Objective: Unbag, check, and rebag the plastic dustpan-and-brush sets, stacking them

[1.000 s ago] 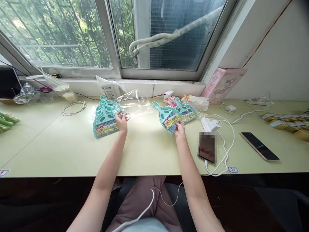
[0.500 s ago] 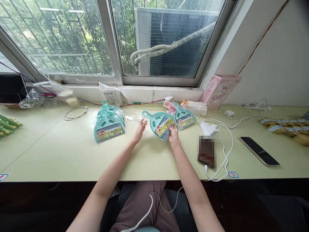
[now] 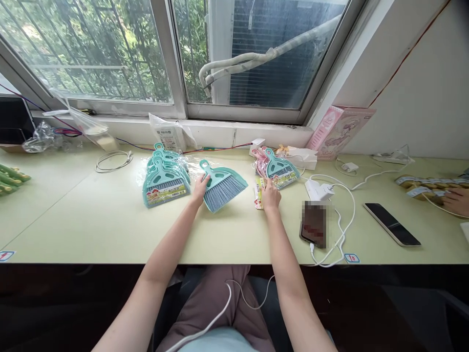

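My left hand point(image 3: 201, 189) grips the near left side of a teal dustpan and brush set point(image 3: 224, 189), tilted above the table with its grey bristles facing up. Between the fingers of my right hand point(image 3: 271, 196) is a yellow printed label card point(image 3: 259, 194), apart from the set. To the left lies a stack of similar teal dustpan sets point(image 3: 165, 181) in clear wrap with labels on. Just beyond my right hand rests another teal set point(image 3: 281, 168), beside pink ones point(image 3: 261, 159).
A charging phone point(image 3: 313, 225) and white cables lie right of my right arm, with a second dark phone point(image 3: 392, 224) farther right. Another person's hand point(image 3: 458, 200) is at the right edge by yellow bundles. A pink box point(image 3: 340, 132) stands by the window.
The label card has come off the dustpan set into my right hand. My left hand, empty before, now holds the set, which has shifted left and shows bare bristles. Another person's hand has appeared.
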A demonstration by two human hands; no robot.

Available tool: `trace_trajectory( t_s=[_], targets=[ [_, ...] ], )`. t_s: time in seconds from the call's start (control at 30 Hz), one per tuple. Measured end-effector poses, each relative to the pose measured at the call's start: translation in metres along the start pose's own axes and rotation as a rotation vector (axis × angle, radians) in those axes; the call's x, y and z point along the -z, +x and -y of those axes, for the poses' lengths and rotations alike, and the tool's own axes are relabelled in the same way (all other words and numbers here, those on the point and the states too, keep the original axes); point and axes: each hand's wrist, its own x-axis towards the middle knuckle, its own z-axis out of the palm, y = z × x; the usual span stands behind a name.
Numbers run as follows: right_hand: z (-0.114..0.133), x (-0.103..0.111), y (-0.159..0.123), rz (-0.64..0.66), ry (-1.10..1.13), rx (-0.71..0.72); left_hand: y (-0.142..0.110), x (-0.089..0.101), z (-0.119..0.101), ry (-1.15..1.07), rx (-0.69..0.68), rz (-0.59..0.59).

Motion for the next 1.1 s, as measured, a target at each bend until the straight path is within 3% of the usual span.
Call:
trace_trajectory(
  t_s=[0.1,0.17,0.27,0.33,0.43,0.6,0.77,1.0,1.1],
  targets=[
    [0.002,0.007,-0.001,0.084,-0.225,0.108,-0.01,-0.009,0.003,0.064,0.062,0.202],
    [0.011,0.005,-0.005,0.03,-0.286,0.192,-0.016,-0.014,0.004,0.097,0.109,0.298],
    [0.032,-0.009,-0.02,-0.099,-0.274,0.277,-0.022,-0.021,0.005,0.113,0.142,0.339],
    [0.045,-0.025,-0.035,0.019,-0.3,0.38,-0.024,-0.023,0.005,0.132,0.127,0.355],
    [0.057,-0.049,-0.057,0.246,-0.513,0.512,-0.026,-0.025,0.006,0.189,0.074,0.373],
    [0.063,-0.062,-0.07,0.285,-0.703,0.508,-0.025,-0.025,0.01,0.269,0.021,0.383],
    [0.064,-0.058,-0.065,0.282,-0.599,0.394,-0.022,-0.022,0.008,0.222,0.058,0.46],
    [0.058,-0.054,-0.057,0.114,-0.262,0.329,-0.022,-0.027,0.001,0.195,0.016,0.533],
    [0.06,-0.046,-0.052,0.136,-0.047,0.339,-0.015,-0.025,0.006,0.292,-0.05,0.463]
  ],
)
